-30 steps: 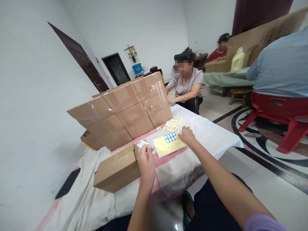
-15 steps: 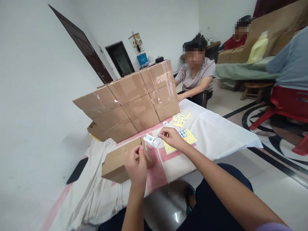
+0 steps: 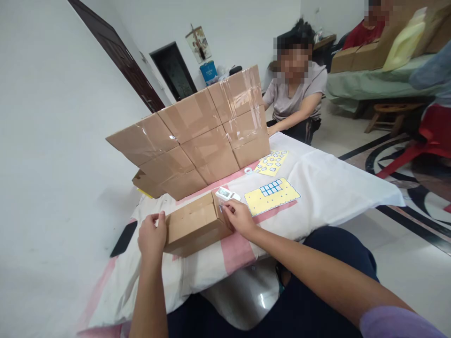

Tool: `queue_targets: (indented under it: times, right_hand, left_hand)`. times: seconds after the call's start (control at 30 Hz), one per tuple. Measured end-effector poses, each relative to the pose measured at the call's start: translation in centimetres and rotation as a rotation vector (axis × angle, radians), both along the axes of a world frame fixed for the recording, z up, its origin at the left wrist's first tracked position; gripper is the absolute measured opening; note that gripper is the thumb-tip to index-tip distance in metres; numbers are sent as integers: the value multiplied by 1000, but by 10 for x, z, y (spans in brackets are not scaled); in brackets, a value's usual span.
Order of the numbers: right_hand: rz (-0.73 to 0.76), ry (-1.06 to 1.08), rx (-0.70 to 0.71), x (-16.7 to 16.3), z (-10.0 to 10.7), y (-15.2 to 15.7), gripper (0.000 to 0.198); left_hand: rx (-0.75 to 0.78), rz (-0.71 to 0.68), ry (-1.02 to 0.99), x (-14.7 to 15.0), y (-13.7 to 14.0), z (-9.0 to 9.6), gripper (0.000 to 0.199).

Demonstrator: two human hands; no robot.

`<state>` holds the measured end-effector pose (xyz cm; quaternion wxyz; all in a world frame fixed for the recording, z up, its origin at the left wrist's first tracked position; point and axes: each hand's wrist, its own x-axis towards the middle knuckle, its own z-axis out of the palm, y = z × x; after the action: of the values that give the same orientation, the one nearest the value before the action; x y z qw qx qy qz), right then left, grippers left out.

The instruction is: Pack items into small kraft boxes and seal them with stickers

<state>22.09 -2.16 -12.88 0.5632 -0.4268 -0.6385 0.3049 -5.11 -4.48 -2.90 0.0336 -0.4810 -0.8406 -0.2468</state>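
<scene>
A closed cardboard box (image 3: 192,216) lies on the cloth-covered table in front of me. My left hand (image 3: 152,232) is at the box's left end, fingers curled and thumb against its edge. At the right end, my right hand (image 3: 239,217) is closed in a pinch close to the box's corner. Whatever is between those fingertips is too small to make out. Just behind the right hand sits a small white device with a screen (image 3: 227,193). To the right lies a yellow sheet with a blue-outlined grid (image 3: 255,199).
A tall wall of taped cardboard boxes (image 3: 207,150) stands across the table. Near its foot are a roll of tape (image 3: 248,171) and a second yellow sheet (image 3: 273,164). A black phone-like slab (image 3: 124,238) lies at the left edge. A person (image 3: 296,101) sits beyond the table.
My left hand has moved left to the box's far left end. My right hand has come from beside the yellow sheet to the box's right end. The view has shifted slightly.
</scene>
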Motion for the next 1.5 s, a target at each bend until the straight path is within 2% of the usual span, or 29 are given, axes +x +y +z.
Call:
queue_targets:
  times: [0.2, 0.33, 0.47, 0.63, 0.77, 0.97, 1.07, 1.23, 1.37, 1.47, 1.5]
  right_hand:
    - [73, 80, 88, -7, -11, -1, 22]
    - [51, 152, 47, -10, -11, -1, 21]
    - [11, 213, -60, -12, -7, -3, 21]
    - [29, 261, -18, -12, -11, -3, 21]
    - [53, 310, -61, -12, -13, -3, 23]
    - [81, 333, -122, -12, -5, -3, 23]
    - [69, 301, -64, -10, -3, -4, 21]
    - [188, 223, -68, 3, -3, -10, 23]
    - [195, 246, -93, 11, -1, -20, 28]
    - [181, 243, -133, 11, -1, -30, 41]
    - [203, 224, -143, 11, -2, -33, 39]
  left_hand:
    - [-40, 32, -56, 2, 1, 1, 46]
    - [-64, 53, -69, 5, 0, 3, 47]
    - [-85, 63, -86, 6, 1, 4, 48]
    - [-79, 42, -99, 4, 2, 3, 49]
    - [-84, 1, -117, -2, 3, -1, 51]
    - [-131, -17, -141, -10, 6, -6, 52]
    - [-143, -21, -138, -11, 6, -6, 53]
    - [-191, -58, -130, -13, 10, -6, 58]
    - [-225, -98, -124, -16, 12, -7, 58]
    - [-235, -106, -116, -18, 13, -8, 61]
    - [-238, -105, -113, -19, 13, -9, 62]
